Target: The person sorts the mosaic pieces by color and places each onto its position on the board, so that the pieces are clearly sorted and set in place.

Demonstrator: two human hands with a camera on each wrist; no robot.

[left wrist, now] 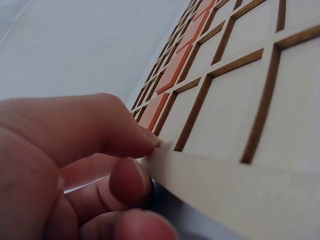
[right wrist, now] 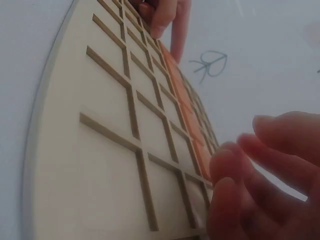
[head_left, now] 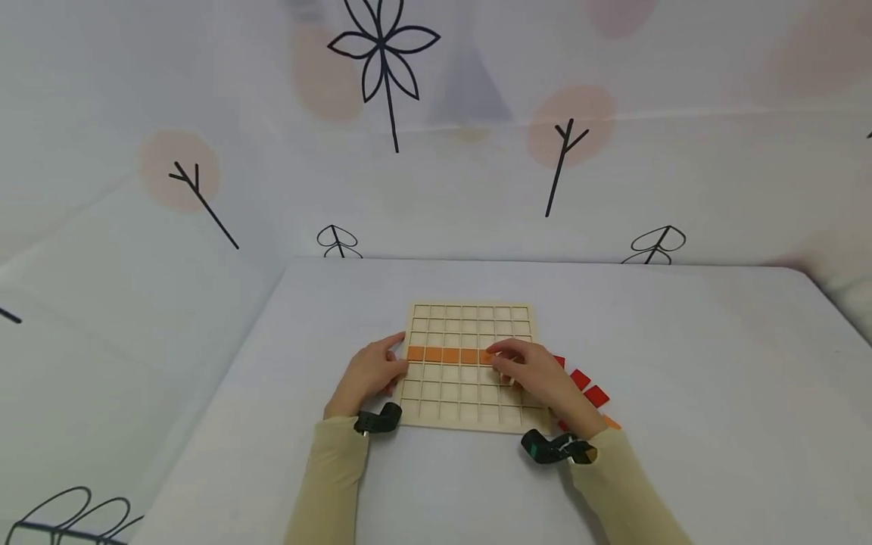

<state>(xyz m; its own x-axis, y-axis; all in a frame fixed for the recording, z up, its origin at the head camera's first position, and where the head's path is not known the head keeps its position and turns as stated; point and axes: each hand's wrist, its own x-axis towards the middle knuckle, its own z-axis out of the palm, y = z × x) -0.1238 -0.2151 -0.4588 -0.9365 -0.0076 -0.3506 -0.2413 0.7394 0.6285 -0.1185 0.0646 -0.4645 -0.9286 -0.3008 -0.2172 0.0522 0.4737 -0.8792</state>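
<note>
Two tan sleeves reached up from the bottom of the frame over a white worktop. At the far left, a twig print marked the pale backdrop. Left of centre, the left hand rested at the left edge of a pale wooden grid board, index finger stretched out and thumb touching the rim (the left wrist view showed the other fingertips bent beside that edge). A dark device was strapped at this wrist.

The board lay flat just below the centre of the frame. Across it, from the left edge rightward, ran a row of orange tiles, five of them in sight, set side by side in one line of squares. At the right end of that row the right hand held its fingers bent, tips at the last visible tile; whether they pinched it could not be told. A second dark device sat at that wrist. Further right, beside the board, loose red tiles lay near the forearm, with an orange piece partly hidden below them.
</note>
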